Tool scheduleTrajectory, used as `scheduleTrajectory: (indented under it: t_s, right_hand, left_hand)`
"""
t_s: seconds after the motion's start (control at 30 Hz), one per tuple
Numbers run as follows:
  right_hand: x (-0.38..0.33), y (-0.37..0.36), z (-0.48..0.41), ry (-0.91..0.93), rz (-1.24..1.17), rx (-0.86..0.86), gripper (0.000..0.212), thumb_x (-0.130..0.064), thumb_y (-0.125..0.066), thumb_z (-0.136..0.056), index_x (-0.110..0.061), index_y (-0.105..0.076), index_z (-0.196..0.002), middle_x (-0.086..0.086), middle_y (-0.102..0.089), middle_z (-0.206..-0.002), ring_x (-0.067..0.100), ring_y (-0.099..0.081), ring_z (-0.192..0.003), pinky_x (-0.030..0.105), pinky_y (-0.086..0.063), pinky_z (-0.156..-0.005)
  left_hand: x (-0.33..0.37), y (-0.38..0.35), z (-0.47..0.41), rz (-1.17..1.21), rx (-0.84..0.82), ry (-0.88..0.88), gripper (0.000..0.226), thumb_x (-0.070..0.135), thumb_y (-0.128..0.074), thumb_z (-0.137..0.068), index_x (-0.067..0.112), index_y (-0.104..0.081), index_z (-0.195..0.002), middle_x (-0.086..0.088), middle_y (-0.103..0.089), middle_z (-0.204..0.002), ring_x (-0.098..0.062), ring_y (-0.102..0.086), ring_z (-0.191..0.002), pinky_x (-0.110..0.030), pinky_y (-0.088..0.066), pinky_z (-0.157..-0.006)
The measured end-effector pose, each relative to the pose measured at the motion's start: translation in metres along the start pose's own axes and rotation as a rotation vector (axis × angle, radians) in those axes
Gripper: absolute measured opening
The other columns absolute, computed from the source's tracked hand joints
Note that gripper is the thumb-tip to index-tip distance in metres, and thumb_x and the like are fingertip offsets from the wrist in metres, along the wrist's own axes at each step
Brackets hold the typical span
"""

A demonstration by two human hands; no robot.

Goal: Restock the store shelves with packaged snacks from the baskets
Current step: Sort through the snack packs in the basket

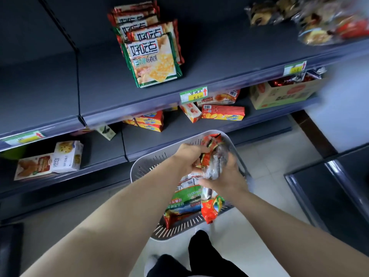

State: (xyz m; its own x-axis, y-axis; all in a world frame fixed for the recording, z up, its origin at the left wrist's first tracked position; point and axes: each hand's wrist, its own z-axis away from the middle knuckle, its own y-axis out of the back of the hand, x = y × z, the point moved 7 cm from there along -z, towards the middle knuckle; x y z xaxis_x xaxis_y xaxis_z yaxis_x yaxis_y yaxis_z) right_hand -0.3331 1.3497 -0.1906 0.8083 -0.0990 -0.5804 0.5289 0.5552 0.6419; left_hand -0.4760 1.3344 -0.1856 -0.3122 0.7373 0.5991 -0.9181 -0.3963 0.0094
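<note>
A grey slotted basket (147, 166) stands on the floor in front of the shelves, holding several snack packs, among them a green pack (184, 198) and a red pack (210, 209). Both my hands are inside it. My left hand (188, 156) grips a red snack packet (208, 154) from the left. My right hand (225, 176) holds a clear, silvery packet (214, 165) right beside it. The two packets touch and partly hide each other. On the upper shelf (219, 62) stands a row of green-edged cracker packs (153, 58).
Clear bags of cookies (311, 19) lie at the upper shelf's right end. The lower shelf holds red and yellow boxes (222, 112), a cardboard carton (283, 94) and white biscuit boxes (50, 162). Another dark fixture (327, 194) stands on the right. My legs (199, 256) are below the basket.
</note>
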Motion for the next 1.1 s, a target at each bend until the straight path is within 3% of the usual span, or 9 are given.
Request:
scheduleTrajectory:
  t_s: [0.13, 0.27, 0.37, 0.5, 0.6, 0.67, 0.77, 0.9, 1.1]
  right_hand:
    - [0.000, 0.017, 0.021, -0.110, -0.112, 0.177, 0.081, -0.036, -0.084, -0.067, -0.013, -0.037, -0.130, 0.006, -0.056, -0.122, 0.026, -0.058, -0.106, 0.028, -0.041, -0.082]
    - [0.000, 0.026, 0.047, -0.169, -0.353, 0.301, 0.061, -0.044, -0.083, -0.065, -0.020, -0.052, -0.112, -0.004, -0.064, -0.096, 0.019, -0.059, -0.087, 0.028, -0.044, -0.077]
    - [-0.001, 0.021, 0.070, -0.156, -0.567, 0.282, 0.055, -0.040, -0.082, -0.056, -0.022, -0.053, -0.098, 0.000, -0.068, -0.093, 0.022, -0.067, -0.090, 0.041, -0.054, -0.084]
    - [-0.011, 0.002, 0.108, -0.141, -0.789, 0.152, 0.045, -0.017, -0.076, -0.059, -0.021, -0.060, -0.101, 0.011, -0.072, -0.097, 0.032, -0.070, -0.085, 0.044, -0.057, -0.080]
    - [-0.033, -0.013, 0.137, -0.088, -0.892, 0.073, 0.038, -0.015, -0.074, -0.061, -0.013, -0.068, -0.098, 0.008, -0.075, -0.094, 0.031, -0.069, -0.088, 0.045, -0.051, -0.093]
    - [-0.055, -0.022, 0.159, -0.060, -0.946, 0.016, 0.025, -0.007, -0.068, -0.069, -0.008, -0.067, -0.094, 0.010, -0.070, -0.088, 0.030, -0.065, -0.080, 0.036, -0.051, -0.080]
    - [-0.086, -0.036, 0.181, -0.065, -0.883, -0.061, 0.038, -0.023, -0.070, -0.067, -0.008, -0.066, -0.101, 0.011, -0.069, -0.088, 0.029, -0.064, -0.077, 0.033, -0.048, -0.075]
    - [-0.143, -0.053, 0.204, -0.021, -0.653, -0.137, 0.094, -0.074, -0.072, -0.060, -0.024, -0.052, -0.136, 0.011, -0.054, -0.138, 0.033, -0.051, -0.125, 0.047, -0.036, -0.107]
    - [-0.202, -0.090, 0.221, 0.058, -0.586, -0.099, 0.079, -0.054, -0.055, -0.092, -0.015, -0.021, -0.152, 0.011, -0.035, -0.152, 0.033, -0.037, -0.136, 0.046, -0.032, -0.105]
  left_hand:
    - [0.010, -0.005, 0.027, 0.081, -0.053, -0.068, 0.012, 0.010, -0.069, -0.089, 0.003, -0.061, -0.094, -0.001, -0.044, -0.040, -0.011, -0.048, -0.031, -0.046, -0.060, -0.065]
    - [0.019, 0.006, 0.057, 0.133, -0.116, -0.212, 0.018, 0.025, -0.061, -0.097, 0.008, -0.065, -0.094, 0.001, -0.061, -0.058, -0.016, -0.056, -0.058, -0.041, -0.058, -0.077]
    - [0.021, 0.050, 0.067, -0.157, 0.137, -0.373, 0.031, 0.031, -0.059, -0.096, 0.007, -0.067, -0.114, -0.003, -0.067, -0.090, -0.023, -0.062, -0.084, -0.030, -0.055, -0.079]
    - [-0.005, 0.108, 0.085, -0.465, 0.321, -0.316, 0.078, 0.065, -0.059, -0.080, 0.011, -0.052, -0.136, -0.011, -0.061, -0.129, -0.033, -0.056, -0.119, -0.042, -0.046, -0.103]
    - [-0.030, 0.143, 0.106, -0.227, 0.232, -0.267, 0.084, 0.075, -0.059, -0.077, 0.007, -0.059, -0.127, -0.011, -0.068, -0.119, -0.032, -0.065, -0.107, -0.042, -0.050, -0.099]
    - [-0.047, 0.164, 0.121, -0.070, 0.132, -0.218, 0.087, 0.083, -0.060, -0.068, 0.012, -0.066, -0.119, -0.007, -0.073, -0.108, -0.028, -0.070, -0.097, -0.045, -0.053, -0.095]
    - [-0.057, 0.197, 0.150, 0.020, 0.052, -0.242, 0.091, 0.089, -0.063, -0.055, 0.019, -0.071, -0.112, -0.005, -0.076, -0.103, -0.029, -0.072, -0.096, -0.049, -0.051, -0.097]
    - [-0.059, 0.253, 0.195, 0.096, 0.116, -0.303, 0.077, 0.075, -0.073, -0.060, 0.017, -0.070, -0.111, -0.007, -0.077, -0.099, -0.031, -0.074, -0.091, -0.048, -0.053, -0.095]
    - [-0.069, 0.338, 0.259, 0.136, 0.447, -0.479, 0.020, 0.017, -0.073, -0.085, 0.010, -0.065, -0.102, -0.011, -0.072, -0.088, -0.026, -0.071, -0.079, -0.039, -0.059, -0.075]
